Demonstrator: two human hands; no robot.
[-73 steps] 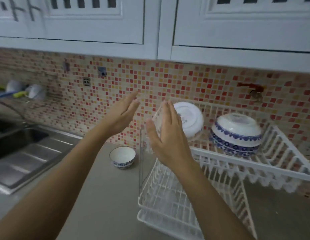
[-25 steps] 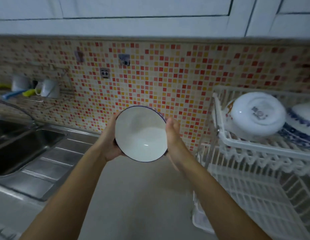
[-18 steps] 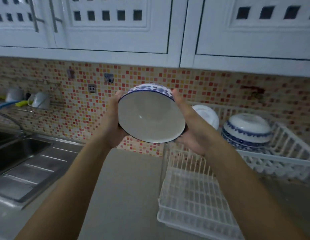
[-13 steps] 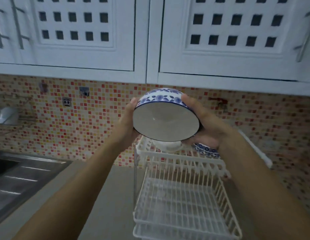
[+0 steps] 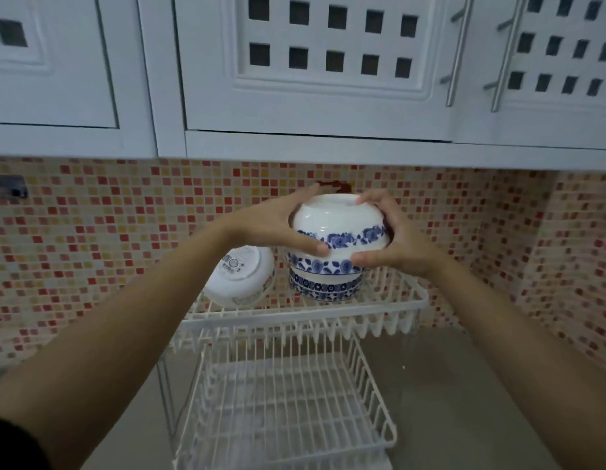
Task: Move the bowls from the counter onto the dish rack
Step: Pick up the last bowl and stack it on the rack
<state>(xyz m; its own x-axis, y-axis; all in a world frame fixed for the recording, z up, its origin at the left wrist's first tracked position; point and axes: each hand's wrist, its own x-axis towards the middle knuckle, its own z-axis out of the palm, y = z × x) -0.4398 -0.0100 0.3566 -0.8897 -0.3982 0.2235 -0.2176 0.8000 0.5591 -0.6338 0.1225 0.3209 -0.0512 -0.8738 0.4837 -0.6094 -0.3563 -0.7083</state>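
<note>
I hold a white bowl with a blue flower band (image 5: 339,222) upside down, my left hand (image 5: 271,225) on its left side and my right hand (image 5: 393,239) on its right. It sits on top of another overturned blue-patterned bowl (image 5: 323,286) on the upper tier of the white wire dish rack (image 5: 389,308). A plain white bowl (image 5: 240,279) leans on its side to the left on the same tier. Whether the held bowl fully rests on the one beneath is unclear.
The rack's lower tier (image 5: 281,412) holds nothing. White wall cabinets (image 5: 328,79) hang close above the rack. A mosaic tile wall (image 5: 125,232) runs behind, and grey counter (image 5: 447,401) lies to the right of the rack.
I turned the bowl from mouth-toward-me to fully upside down and lowered it onto the blue-patterned bowl on the upper tier. The view swung right and up, away from the sink.
</note>
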